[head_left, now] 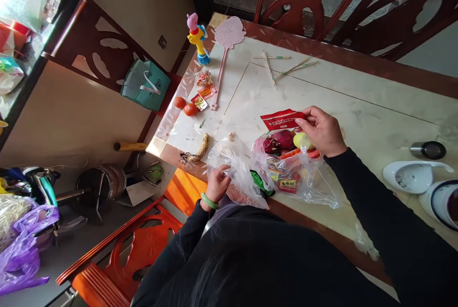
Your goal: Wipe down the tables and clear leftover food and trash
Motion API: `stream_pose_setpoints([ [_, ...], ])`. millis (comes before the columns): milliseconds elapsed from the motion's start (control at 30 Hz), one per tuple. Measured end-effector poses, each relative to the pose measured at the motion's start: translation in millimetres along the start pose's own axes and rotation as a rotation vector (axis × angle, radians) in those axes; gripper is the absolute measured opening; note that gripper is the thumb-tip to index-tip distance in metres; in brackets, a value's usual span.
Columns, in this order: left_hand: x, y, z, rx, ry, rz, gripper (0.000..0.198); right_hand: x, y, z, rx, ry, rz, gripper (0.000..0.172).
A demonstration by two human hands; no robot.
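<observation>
My right hand (321, 130) pinches the corner of a flat red packet (281, 120), holding it above a clear plastic bag (322, 187). Inside that bag are dark red dragon fruit (282, 140), a yellow-green fruit (302, 141) and several small packets, one of them a red and yellow packet (289, 183). At the table's near edge my left hand (218, 184), with a green bangle on its wrist, has its fingers closed on the edge of a second clear plastic bag (234, 168). A dark green item (260, 182) lies between the two bags.
A spotted banana (200, 149), tomatoes (190, 109), snack packets (199, 102), a pink fly swatter (224, 58) and a pig toy (198, 39) lie along the table's left end. Chopsticks (282, 70) lie farther back. A white ladle-shaped dish (408, 176) and a metal cup (427, 150) stand right.
</observation>
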State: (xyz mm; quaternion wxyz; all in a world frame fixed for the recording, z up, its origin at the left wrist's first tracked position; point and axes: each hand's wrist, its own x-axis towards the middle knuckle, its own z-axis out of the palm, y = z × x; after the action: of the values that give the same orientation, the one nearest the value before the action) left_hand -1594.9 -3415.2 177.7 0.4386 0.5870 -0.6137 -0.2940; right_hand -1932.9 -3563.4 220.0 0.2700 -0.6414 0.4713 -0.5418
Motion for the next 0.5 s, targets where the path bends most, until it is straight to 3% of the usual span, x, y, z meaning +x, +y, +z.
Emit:
stream_pose_setpoints([
  [133,18,27,-5.7,-0.333,0.155,0.034,0.038,-50,3,-19,0.213,0.239,0.051,0.03],
  [267,35,57,-1.5,-0.437,0.323,0.17,0.03,-100,10,-40,0.268,0.483,0.091,0.035],
  [333,38,66,5.8,-0.422,0.295,0.213,0.028,-125,17,-53,0.282,0.58,0.137,0.038],
  [500,35,66,23.3,-0.324,0.064,0.164,0.041,-181,51,-101,0.306,0.813,0.347,0.041],
])
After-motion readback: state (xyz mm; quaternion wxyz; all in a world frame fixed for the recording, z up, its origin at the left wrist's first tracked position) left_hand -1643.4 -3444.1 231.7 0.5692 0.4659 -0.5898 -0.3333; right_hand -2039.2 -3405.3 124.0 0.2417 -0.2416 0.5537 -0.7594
